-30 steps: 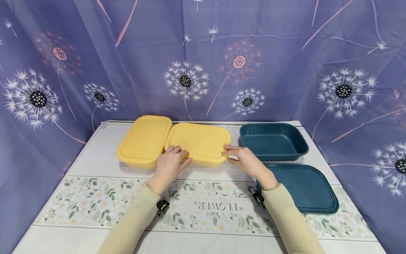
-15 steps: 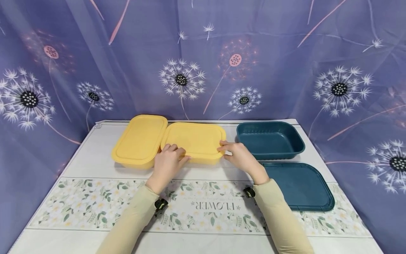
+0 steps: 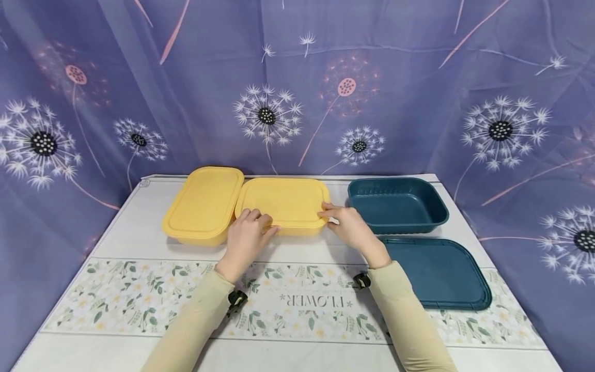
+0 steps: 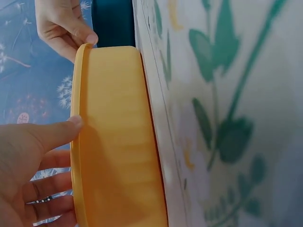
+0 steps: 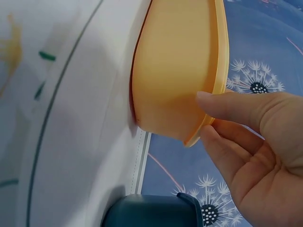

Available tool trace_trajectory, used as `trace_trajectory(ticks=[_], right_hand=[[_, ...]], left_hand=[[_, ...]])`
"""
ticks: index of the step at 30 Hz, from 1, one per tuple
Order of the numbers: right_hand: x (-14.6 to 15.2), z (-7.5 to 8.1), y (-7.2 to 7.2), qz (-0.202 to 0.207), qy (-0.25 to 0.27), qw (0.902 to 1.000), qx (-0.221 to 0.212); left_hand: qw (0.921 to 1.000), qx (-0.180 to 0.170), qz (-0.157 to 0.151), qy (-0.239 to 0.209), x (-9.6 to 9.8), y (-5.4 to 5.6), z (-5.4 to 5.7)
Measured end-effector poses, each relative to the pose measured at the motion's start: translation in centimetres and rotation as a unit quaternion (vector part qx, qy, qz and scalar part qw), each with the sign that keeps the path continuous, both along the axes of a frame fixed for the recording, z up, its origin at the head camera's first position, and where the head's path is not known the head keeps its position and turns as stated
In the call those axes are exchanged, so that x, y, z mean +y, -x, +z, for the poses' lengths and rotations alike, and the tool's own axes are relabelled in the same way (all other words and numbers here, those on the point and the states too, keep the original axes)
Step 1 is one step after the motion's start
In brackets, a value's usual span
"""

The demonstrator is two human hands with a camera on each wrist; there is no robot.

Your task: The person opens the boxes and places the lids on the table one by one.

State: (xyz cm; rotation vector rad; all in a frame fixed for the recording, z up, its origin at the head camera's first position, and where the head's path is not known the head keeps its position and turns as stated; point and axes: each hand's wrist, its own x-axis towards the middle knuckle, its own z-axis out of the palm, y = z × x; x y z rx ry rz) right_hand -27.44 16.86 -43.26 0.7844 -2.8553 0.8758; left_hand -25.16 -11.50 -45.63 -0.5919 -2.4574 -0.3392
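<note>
A yellow lidded food container (image 3: 283, 204) lies crosswise at the back middle of the table. At its front left, my left hand (image 3: 248, 235) has its thumb on the edge of the yellow lid (image 4: 77, 99), with the other fingers on the lid's top. My right hand (image 3: 348, 225) pinches the lid's front right corner between thumb and fingers. In the right wrist view its thumb (image 5: 227, 104) overlaps the rim and side wall. A second yellow lidded container (image 3: 204, 204) stands directly to the left, close beside the first.
To the right stands an uncovered dark teal container (image 3: 397, 204). Its teal lid (image 3: 446, 274) lies flat in front, partly behind my right forearm. A white floral cloth (image 3: 297, 325) covers the table; a purple dandelion curtain (image 3: 297, 62) hangs behind.
The middle yellow container has shifted slightly left and back, both hands staying on its lid. The gap to the teal container is a little wider. The head view has moved slightly.
</note>
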Motion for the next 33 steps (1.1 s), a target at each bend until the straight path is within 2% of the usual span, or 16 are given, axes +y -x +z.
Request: trace_trajectory(ticks=[3, 7, 11, 16, 25, 33], right_hand=[[0.0, -0.1, 0.0, 0.001, 0.002, 0.9999, -0.013], [0.1, 0.1, -0.1, 0.002, -0.005, 0.9995, -0.031], [0.0, 0.3, -0.2, -0.003, 0.0, 0.9994, -0.035], [0.2, 0.5, -0.3, -0.007, -0.001, 0.9994, -0.035], [0.7, 1.1, -0.9, 0.005, -0.024, 0.9994, -0.023], [0.8, 1.5, -1.3, 0.01, -0.037, 0.999, -0.021]], left_hand=[[0.9984, -0.044, -0.035, 0.008, -0.9, 0.1, 0.4], [0.9905, -0.113, -0.079, 0.005, -2.9, 0.5, 1.1], [0.9841, -0.147, -0.099, -0.012, -4.9, 1.1, 1.8], [0.9813, -0.166, -0.096, -0.021, -6.2, 1.5, 2.0], [0.9817, -0.16, -0.103, -0.003, -5.8, 1.3, 2.3], [0.9779, -0.179, -0.107, -0.002, -5.9, 1.0, 2.2]])
